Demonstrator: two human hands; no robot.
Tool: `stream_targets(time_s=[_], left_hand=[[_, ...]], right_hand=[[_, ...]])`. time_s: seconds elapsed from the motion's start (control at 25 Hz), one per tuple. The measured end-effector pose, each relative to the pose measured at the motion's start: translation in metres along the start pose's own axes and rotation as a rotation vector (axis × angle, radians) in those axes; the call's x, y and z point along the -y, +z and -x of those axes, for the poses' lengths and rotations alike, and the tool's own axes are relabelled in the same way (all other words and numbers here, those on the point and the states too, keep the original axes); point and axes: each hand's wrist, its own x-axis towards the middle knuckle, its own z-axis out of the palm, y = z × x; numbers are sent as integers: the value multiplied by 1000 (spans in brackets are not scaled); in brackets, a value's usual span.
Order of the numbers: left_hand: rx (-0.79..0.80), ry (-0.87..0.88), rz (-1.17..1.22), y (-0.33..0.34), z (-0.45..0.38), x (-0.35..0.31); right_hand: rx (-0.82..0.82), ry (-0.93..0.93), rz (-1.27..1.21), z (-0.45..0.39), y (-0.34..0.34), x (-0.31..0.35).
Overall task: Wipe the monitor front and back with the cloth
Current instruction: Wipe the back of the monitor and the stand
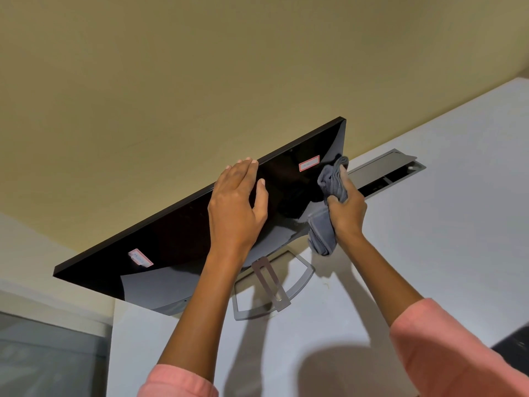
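Monitor (183,233) stands on the white desk (429,224), glossy black back toward the camera, grey stand (270,285) under it. Left hand (237,204) lies flat on the top edge, fingers straight, grip released. Right hand (347,209) has its grip clenched round the bunched grey cloth (329,193), held against the right part of the back panel. Two red-edged stickers (309,163) on the panel. Pink sleeves (446,348) on both arms.
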Motion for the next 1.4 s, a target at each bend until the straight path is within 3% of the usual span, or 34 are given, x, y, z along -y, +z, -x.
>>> stream_targets(time_s=[0.24,0.44,0.64,0.92,1.08,1.28,1.4], left_hand=[[-5,-16,14,2,-1,-1],[3,-19,17,2,1,0],[2,-14,12,2,0,0],[2,6,2,2,1,0],[15,7,9,0,1,1],[28,4,15,-1,1,2],[17,5,11,0,2,2]], right_hand=[[62,-151,-24,25,5,1],[108,-47,26,48,9,-29],[18,113,17,18,5,-14],[76,-252,42,58,25,-1],[181,-243,119,88,29,-29],[46,-80,79,58,22,-23],[-7,-101,33,47,27,-7]])
